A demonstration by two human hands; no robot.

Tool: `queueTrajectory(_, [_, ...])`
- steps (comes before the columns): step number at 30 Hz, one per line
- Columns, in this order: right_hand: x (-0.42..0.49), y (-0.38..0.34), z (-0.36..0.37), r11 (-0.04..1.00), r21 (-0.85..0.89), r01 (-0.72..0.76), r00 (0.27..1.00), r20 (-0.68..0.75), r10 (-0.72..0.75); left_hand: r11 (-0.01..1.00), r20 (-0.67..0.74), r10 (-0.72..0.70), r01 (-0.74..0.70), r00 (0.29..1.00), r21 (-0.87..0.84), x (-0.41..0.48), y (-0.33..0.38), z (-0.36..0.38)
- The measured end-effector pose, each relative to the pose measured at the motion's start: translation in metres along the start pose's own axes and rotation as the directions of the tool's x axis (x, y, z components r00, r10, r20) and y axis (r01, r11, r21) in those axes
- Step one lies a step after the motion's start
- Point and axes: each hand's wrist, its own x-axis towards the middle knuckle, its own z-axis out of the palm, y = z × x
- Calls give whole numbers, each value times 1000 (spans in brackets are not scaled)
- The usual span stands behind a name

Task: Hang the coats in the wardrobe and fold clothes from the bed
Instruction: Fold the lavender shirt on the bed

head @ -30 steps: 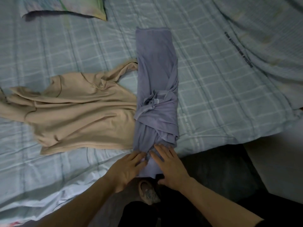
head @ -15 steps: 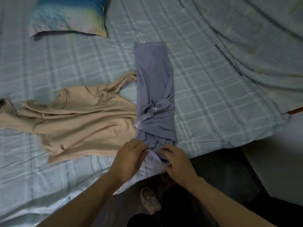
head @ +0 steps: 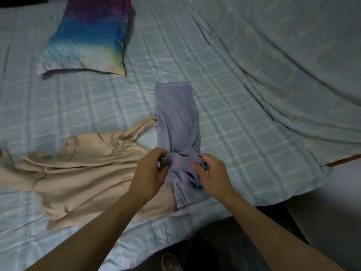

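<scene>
A lavender garment, folded into a long narrow strip, lies on the bed running away from me. Its near end is lifted and doubled over toward the far end. My left hand grips the left corner of that folded end. My right hand grips the right corner. A beige top lies spread and rumpled on the bed just left of the strip, partly under my left hand.
The bed sheet is pale blue with a check pattern. A rainbow-coloured pillow lies at the far left. A bunched blanket covers the far right. The bed's near edge runs just below my hands, above dark floor and a shoe.
My hands, flat on the strip's near end a second ago, have pinched that end and carried it up and away from me, folding it over the strip. The view tilted upward.
</scene>
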Motion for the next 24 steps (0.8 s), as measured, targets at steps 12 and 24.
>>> queueTrajectory(12, [188, -17, -29, 998, 47, -36, 998, 44, 34, 997, -176, -72, 76, 982, 14, 175, 3, -14])
queueTrajectory(24, [410, 15, 13, 999, 30, 19, 998, 53, -21, 980, -320, -197, 199, 927, -29, 371, -90, -1])
